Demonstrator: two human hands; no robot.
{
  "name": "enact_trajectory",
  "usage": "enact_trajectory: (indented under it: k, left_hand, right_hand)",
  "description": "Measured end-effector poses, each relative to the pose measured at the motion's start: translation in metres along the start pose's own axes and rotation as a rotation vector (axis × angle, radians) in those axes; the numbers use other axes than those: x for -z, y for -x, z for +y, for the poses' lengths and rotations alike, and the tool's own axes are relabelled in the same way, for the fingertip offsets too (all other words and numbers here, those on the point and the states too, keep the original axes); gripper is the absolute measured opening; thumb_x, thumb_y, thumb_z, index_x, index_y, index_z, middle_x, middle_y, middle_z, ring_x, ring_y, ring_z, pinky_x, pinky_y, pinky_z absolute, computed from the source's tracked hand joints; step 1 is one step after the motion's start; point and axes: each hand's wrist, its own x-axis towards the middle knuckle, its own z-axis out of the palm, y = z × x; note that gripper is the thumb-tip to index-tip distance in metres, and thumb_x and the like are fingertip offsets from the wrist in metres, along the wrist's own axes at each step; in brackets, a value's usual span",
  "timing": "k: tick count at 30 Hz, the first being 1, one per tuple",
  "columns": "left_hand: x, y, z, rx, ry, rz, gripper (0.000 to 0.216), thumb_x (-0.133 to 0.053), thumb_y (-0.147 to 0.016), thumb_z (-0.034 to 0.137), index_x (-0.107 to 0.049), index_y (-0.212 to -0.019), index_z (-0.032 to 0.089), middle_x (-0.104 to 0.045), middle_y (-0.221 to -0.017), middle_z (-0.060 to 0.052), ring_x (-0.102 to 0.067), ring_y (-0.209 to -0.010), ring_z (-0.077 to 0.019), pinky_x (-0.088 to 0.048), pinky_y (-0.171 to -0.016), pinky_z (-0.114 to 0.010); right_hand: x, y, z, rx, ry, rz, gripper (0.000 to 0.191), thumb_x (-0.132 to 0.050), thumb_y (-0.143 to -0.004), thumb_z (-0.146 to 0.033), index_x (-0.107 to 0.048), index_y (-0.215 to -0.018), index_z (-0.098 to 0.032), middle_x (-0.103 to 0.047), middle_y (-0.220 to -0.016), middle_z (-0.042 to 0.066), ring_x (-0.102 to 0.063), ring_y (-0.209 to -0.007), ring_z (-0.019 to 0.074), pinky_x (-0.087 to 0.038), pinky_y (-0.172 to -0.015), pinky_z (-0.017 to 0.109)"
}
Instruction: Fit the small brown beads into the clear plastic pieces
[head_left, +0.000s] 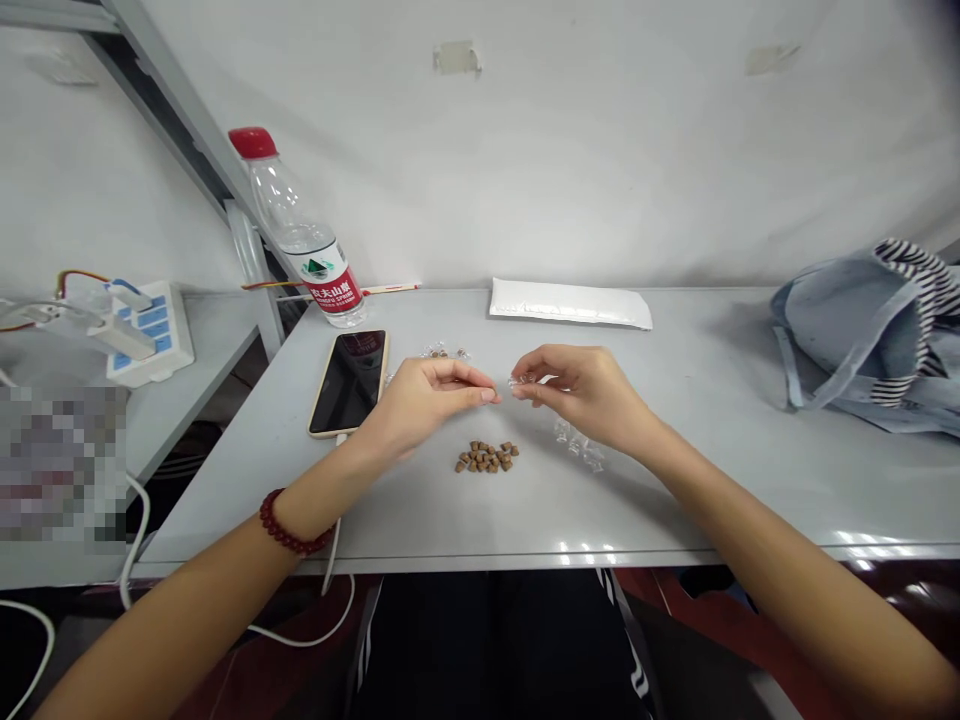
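Note:
My left hand (429, 402) is closed in a pinch above the table, thumb against fingertips; whatever may be between them is too small to make out. Just to its right, my right hand (589, 388) pinches a crinkled clear plastic wrapper (519, 381). Below and between both hands lies a small pile of brown nuggets (487, 458). More clear wrappers (576, 446) are scattered under my right hand. Behind my left hand sit a few brown pieces in clear wrapping (445, 352), partly hidden by it.
A phone (349, 384) with a white cable lies left of my left hand. Behind it stands a water bottle (319, 260) near a pen (394, 289). A white packet (570, 304) rests by the wall, a blue bag (855, 320) at right, a power strip (154, 335) at left.

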Motion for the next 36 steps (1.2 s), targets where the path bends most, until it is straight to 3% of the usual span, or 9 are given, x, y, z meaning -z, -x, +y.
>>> enact_trajectory:
  k: [3,13,20,24,28,36]
  left_hand:
    - [0.002,0.000,0.000,-0.018,0.096,-0.002,0.018,-0.078,-0.068,0.024,-0.071,-0.081,0.015,-0.073,-0.082,-0.004,-0.067,-0.082,-0.0159,-0.050,-0.087,-0.032]
    - [0.000,0.000,-0.003,-0.100,0.167,0.025,0.014,-0.078,-0.068,0.023,-0.072,-0.079,0.015,-0.069,-0.078,-0.002,-0.062,-0.075,-0.0121,-0.048,-0.074,-0.027]
    - [-0.004,0.004,0.002,-0.255,0.012,0.059,0.013,-0.077,-0.068,0.022,-0.070,-0.076,0.014,-0.070,-0.078,-0.003,-0.065,-0.077,-0.0152,-0.052,-0.076,-0.030]
    - [-0.004,0.002,-0.001,-0.302,-0.017,0.040,0.011,-0.075,-0.069,0.021,-0.069,-0.073,0.014,-0.069,-0.076,-0.003,-0.064,-0.076,-0.0151,-0.052,-0.075,-0.030]
    - [-0.003,-0.001,-0.006,-0.287,-0.041,-0.006,0.012,-0.074,-0.071,0.025,-0.069,-0.076,0.015,-0.069,-0.079,-0.003,-0.064,-0.078,-0.0158,-0.052,-0.076,-0.031]
    - [0.000,0.003,0.004,-0.212,-0.143,-0.065,0.014,-0.067,-0.077,0.027,-0.070,-0.081,0.014,-0.068,-0.080,-0.004,-0.062,-0.078,-0.0158,-0.050,-0.076,-0.029]
  right_hand:
    - [-0.007,0.001,0.000,0.016,-0.018,0.089,0.007,-0.064,-0.080,-0.021,-0.063,-0.086,-0.017,-0.068,-0.081,0.004,-0.066,-0.073,0.0155,-0.054,-0.064,0.029]
    - [-0.021,0.007,-0.007,-0.065,-0.218,0.056,0.014,-0.064,-0.082,-0.028,-0.060,-0.092,-0.019,-0.073,-0.080,0.003,-0.070,-0.076,0.0177,-0.056,-0.072,0.033]
    - [-0.022,0.007,-0.008,-0.116,-0.264,0.057,0.015,-0.066,-0.080,-0.026,-0.061,-0.092,-0.018,-0.073,-0.077,0.003,-0.069,-0.071,0.0163,-0.053,-0.068,0.031]
    - [-0.024,0.007,-0.009,-0.203,-0.328,-0.012,0.016,-0.062,-0.082,-0.028,-0.064,-0.091,-0.015,-0.071,-0.074,0.003,-0.068,-0.067,0.0164,-0.052,-0.063,0.030]
    - [-0.026,0.006,-0.012,-0.222,-0.314,-0.101,0.016,-0.054,-0.086,-0.026,-0.065,-0.084,-0.014,-0.068,-0.070,0.003,-0.067,-0.065,0.0160,-0.051,-0.062,0.030]
    - [-0.026,0.006,-0.010,-0.230,-0.403,-0.132,0.014,-0.049,-0.087,-0.021,-0.062,-0.083,-0.015,-0.063,-0.069,0.001,-0.065,-0.057,0.0128,-0.051,-0.057,0.027]
